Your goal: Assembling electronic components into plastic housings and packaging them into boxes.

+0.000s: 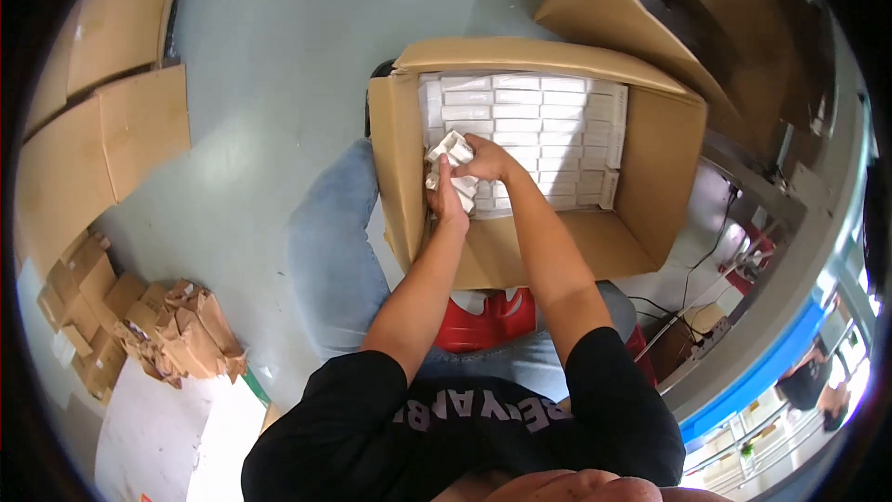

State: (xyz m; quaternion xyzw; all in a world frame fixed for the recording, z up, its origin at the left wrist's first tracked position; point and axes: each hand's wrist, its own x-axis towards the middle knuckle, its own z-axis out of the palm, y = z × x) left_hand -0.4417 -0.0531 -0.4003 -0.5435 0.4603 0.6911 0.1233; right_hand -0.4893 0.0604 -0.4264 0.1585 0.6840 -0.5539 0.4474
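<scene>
An open brown carton (395, 139) stands before my knees, lined with rows of small white boxes (541, 125). Over its left side, both hands are closed around a little group of white boxes (452, 146). My left hand (448, 200) grips them from the near left, its thumb pointing up along them. From the right, my right hand (485, 162) curls its fingers over the same group. How many boxes are between the hands cannot be made out, as the fingers cover part of them.
Another open carton (623, 28) stands at the far right, beside a grey metal frame (790, 316). Large cartons (102, 139) line the left side. Crumpled brown cardboard (195, 330) lies at the lower left. A red seat (488, 321) shows between my legs; cables hang at the right.
</scene>
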